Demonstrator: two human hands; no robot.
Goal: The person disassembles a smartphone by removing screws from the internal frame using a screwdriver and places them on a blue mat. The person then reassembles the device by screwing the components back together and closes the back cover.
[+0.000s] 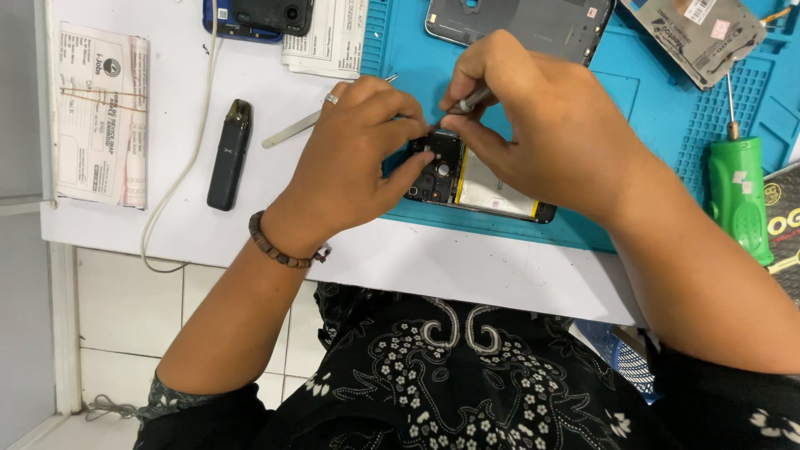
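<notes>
Under our two hands the opened phone (467, 187) lies on the blue mat (633, 108), its long axis running left to right, camera end toward our left hand (354, 158). That hand pinches the phone's upper left corner, fingers curled closed. Just right of it, our right hand (542, 125) grips a thin metal tool (467, 104), its tip angled down-left onto the same corner.

We see an opened phone (467, 185) lying flat on the blue mat (633, 108) near its front edge, back cover off, dark circuit board and pale battery exposed. A thin metal tool (463, 105) tilts down, tip on the phone's board.
</notes>
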